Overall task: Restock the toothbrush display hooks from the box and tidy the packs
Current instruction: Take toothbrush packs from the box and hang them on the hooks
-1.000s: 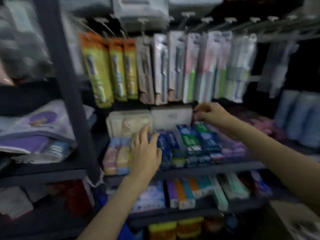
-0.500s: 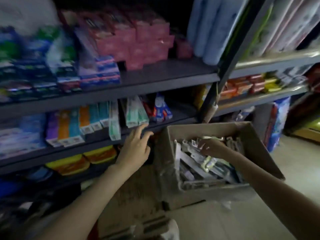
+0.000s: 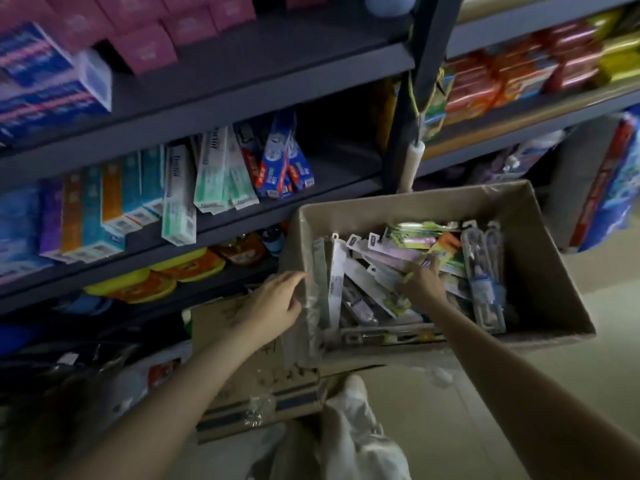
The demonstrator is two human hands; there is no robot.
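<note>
A: Head view, quick. Which step?

B: Picking stock. The box (image 3: 540, 271) sat on the floor by the shelves (image 3: 242, 95), open, full of toothbrush packs (image 3: 367, 271) lying jumbled. The display hooks weren't in view at all.

A: Right hand?

B: The right hand (image 3: 420, 284) was down inside the box on top of the packs, fingers bent among them. Looked like it was closing on one or two, but I couldn't tell whether it had a real grip.

A: Left?

B: The left hand (image 3: 273, 308) was at the box's near left wall, fingers fairly straight and touching the rim, looked like steadying, nothing grasped.

A: Next move?

B: My read: get a firm pinch on one pack, ideally by the hanger-hole end, lift it free of the pile without dragging neighbours out, then turn up to the hooks. The packs overlapped, so snagging seemed likely.
</note>
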